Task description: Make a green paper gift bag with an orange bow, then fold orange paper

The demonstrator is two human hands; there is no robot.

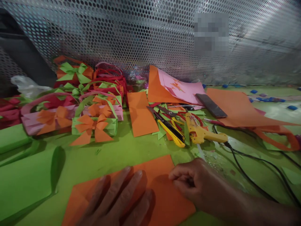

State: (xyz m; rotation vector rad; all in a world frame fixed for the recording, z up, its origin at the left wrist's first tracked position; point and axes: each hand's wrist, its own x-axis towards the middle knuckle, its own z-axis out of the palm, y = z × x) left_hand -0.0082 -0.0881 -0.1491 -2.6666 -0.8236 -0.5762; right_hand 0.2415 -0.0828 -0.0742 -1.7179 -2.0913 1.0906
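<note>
Centrally, at six o'clock, an orange sheet [162, 188] lies on the green counter [94, 163], the left hand [119, 201] spread nearly flat upon it, fingers slightly parted. The right hand [190, 182], curled with thumb near forefinger, meets its right side; any grip is unclear. Toward one o'clock lie a yellow cutter [171, 130] and glue gun [199, 131].

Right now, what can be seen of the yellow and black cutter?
The cutter has a slim yellow body with a black inset and a narrow end, apparently the blade, toward the picture's upper left. It lies slantwise, partly over paper scraps, left of the yellow glue gun. Nobody is holding it.
</note>
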